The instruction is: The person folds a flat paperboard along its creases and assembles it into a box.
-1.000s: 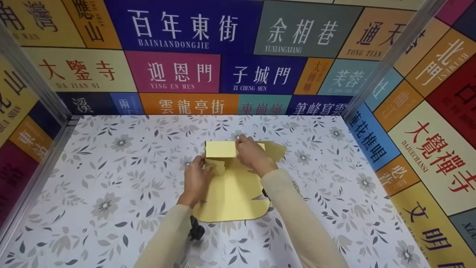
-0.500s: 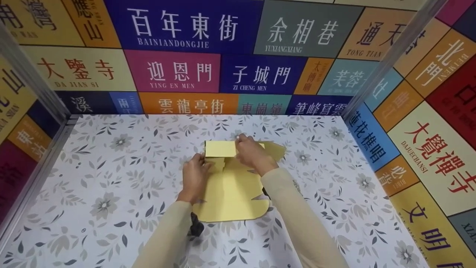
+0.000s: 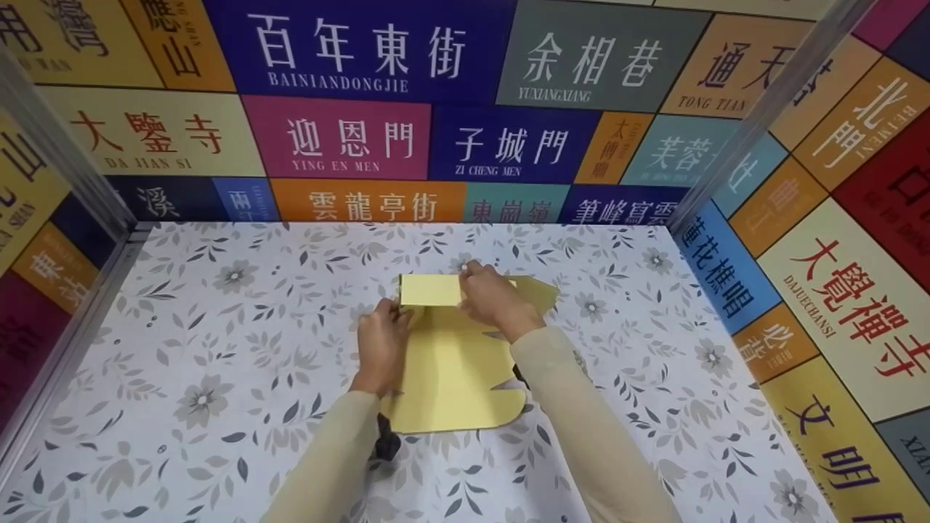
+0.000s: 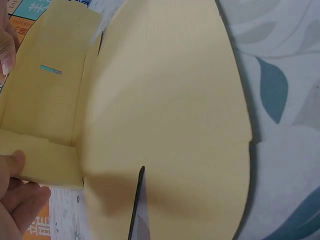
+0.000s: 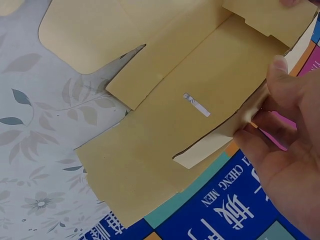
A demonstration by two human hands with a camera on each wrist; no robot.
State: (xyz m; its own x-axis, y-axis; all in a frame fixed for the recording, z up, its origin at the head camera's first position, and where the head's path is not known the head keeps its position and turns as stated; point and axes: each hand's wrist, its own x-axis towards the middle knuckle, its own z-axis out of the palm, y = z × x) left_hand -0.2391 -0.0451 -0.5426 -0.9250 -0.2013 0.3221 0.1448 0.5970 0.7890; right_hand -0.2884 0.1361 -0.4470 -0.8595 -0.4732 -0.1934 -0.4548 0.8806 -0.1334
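Fingers (image 3: 381,314) of the left hand (image 3: 378,347), in the head view, sit at the far left corner of a yellow cardboard blank (image 3: 454,370), while the right hand (image 3: 498,299) grips the strip (image 3: 430,290) along its far side; the blank lies on the patterned bench (image 3: 189,334). Its card looks thin, light and fairly stiff across a panel, likely to bend at the creases, so a gentle pinch at an edge near a fold should serve, whereas a hard squeeze could crumple the small tabs. From above, the right hand covers part of the strip, and the left fingertips are hard to make out. In the left wrist view, the left thumb and fingers pinch a small flap (image 4: 45,159), only the card between them; the right hand is mostly cut off, and the broad panel runs out of frame. In the right wrist view, the right thumb presses the edge from one side with the other fingers curled behind, holding it beside a slotted panel (image 5: 165,110); just a bit of the left hand shows at the top.
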